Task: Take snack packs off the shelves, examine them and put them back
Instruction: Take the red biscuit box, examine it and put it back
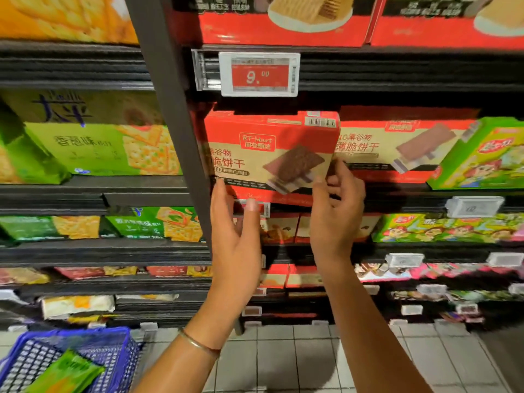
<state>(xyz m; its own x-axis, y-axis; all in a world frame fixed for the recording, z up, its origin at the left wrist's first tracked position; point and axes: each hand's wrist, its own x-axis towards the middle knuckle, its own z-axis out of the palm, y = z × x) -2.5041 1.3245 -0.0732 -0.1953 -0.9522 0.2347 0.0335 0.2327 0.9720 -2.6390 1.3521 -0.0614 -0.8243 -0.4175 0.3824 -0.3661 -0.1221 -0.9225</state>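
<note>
Pinching the box point(269, 148) by its lower right corner, the right hand point(336, 219) is holding it at the shelf point(397, 201) edge; the left hand point(235, 239), fingers point(219, 191) wide, is touching its lower left.

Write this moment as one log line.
red biscuit box: tilted at shelf front | right hand: pinches lower right corner | left hand: touches lower left edge

Red and beige biscuit box point(269, 148) with brown biscuit picture, green cracker pack point(93, 148), red-and-white price tag point(259, 74), blue basket point(122, 355), grey tiled floor point(312, 361)
</note>
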